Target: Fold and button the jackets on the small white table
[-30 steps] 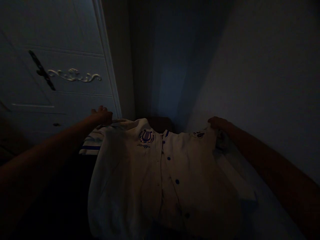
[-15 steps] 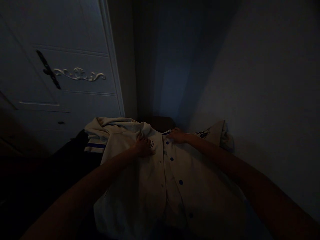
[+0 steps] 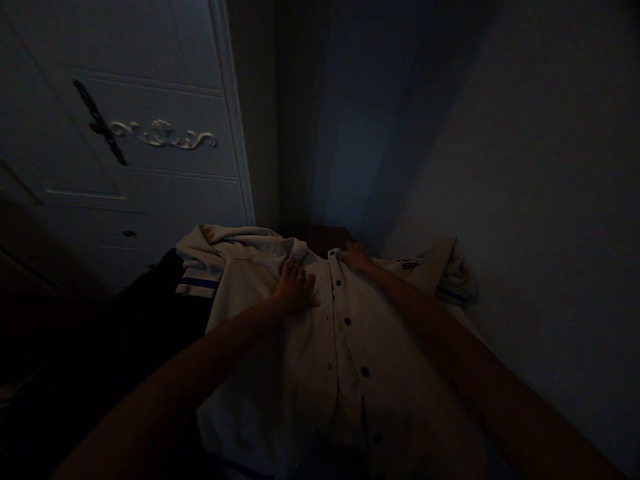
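Note:
A cream-coloured button-front jacket [image 3: 270,347] lies spread out in front of me, with dark blue snap buttons down one front edge and a blue stripe on its left cuff. My left hand [image 3: 296,290] rests flat on the chest, fingers spread over the cloth. At the collar, my right hand [image 3: 357,258] is closed on the neckline edge, its fingertips hard to see in the dim light. Both sleeves are bunched toward the sides. Dark lettering shows near the right shoulder, beyond my right forearm.
A white cabinet door [image 3: 175,100] with a dark handle [image 3: 100,123] and scroll ornament stands at the left. A pale wall [image 3: 540,173] rises close on the right. A dark surface [image 3: 145,313] lies left of the jacket. The room is very dim.
My left hand has flattened and spread its fingers on the chest, uncurling from the cloth. My right hand has shifted slightly at the collar, whose front edge stands up more. The view has tilted slightly.

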Demonstrator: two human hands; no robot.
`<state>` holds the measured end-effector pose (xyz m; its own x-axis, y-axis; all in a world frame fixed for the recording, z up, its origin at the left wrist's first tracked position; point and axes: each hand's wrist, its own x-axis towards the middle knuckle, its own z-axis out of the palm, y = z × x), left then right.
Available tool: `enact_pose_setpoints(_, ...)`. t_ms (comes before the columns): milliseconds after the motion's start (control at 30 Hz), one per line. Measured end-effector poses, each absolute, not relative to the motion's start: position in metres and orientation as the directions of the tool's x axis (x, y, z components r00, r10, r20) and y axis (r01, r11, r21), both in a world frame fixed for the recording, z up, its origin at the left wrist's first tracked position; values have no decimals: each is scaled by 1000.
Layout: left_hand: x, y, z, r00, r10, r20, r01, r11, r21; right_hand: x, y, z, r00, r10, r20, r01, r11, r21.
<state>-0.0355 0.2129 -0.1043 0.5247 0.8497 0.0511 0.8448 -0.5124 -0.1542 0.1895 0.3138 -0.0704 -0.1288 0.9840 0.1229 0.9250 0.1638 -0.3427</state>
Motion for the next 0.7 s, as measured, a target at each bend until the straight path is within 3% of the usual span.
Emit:
enact_pose_setpoints(100, -27, 205, -94, 638, 764, 100, 768, -621, -157, 173, 289, -77, -106, 984, 142, 946, 144, -289)
enact_pose_setpoints(233, -18, 181, -89, 720, 686, 108, 693, -719, -52, 170, 250, -55, -261, 944, 200, 938, 297, -178)
enact_pose_setpoints(400, -12, 151, -104, 699, 710, 83, 714, -700, -19, 185, 183, -51, -266, 940, -216, 964, 263, -44)
enact_pose_setpoints(467, -9, 140, -109, 667, 739, 97, 744, -667, -36, 188, 157, -63, -282, 920, -274, 958, 285, -28)
enact_pose_setpoints(567, -2, 121, -106, 622, 775, 112, 782, -622, -44, 186, 128, -80, -302, 919, -253, 953, 287, -95)
enact_pose_setpoints(700, 1, 89, -92, 599, 791, 126, 800, -599, -45, 180, 117, -84, -245, 948, -205, 927, 167, -337)
